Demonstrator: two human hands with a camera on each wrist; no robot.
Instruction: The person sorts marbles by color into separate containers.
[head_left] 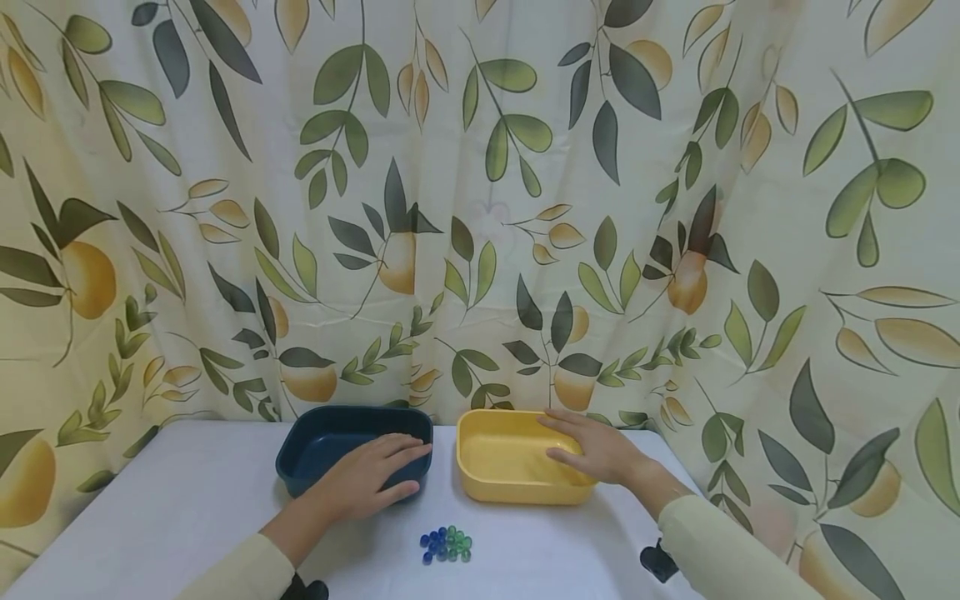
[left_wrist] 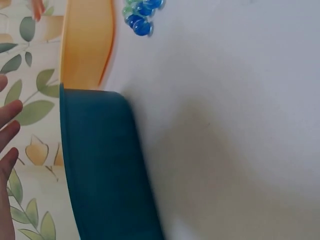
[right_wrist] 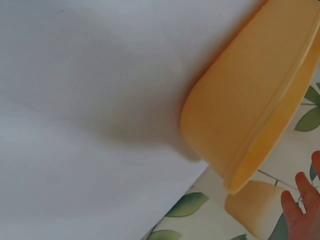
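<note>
My left hand (head_left: 371,479) is held over the right part of a dark blue bin (head_left: 300,479), its fingers extended and nothing in its grasp. A yellow bin (head_left: 517,493) stands to the right of the blue one, and my right hand (head_left: 596,450) is over its right end with fingers spread, holding nothing. In front of the two bins lies a small cluster of glass marbles, blue marbles (head_left: 429,542) on the left and green marbles (head_left: 459,542) on the right. The left wrist view shows the blue bin's outer wall (left_wrist: 105,160), with the fingers above its rim.
A white cloth (head_left: 547,550) covers the table. Behind it hangs a curtain (head_left: 480,333) printed with leaves and fruit. Black wrist gear (head_left: 658,562) shows under the right sleeve.
</note>
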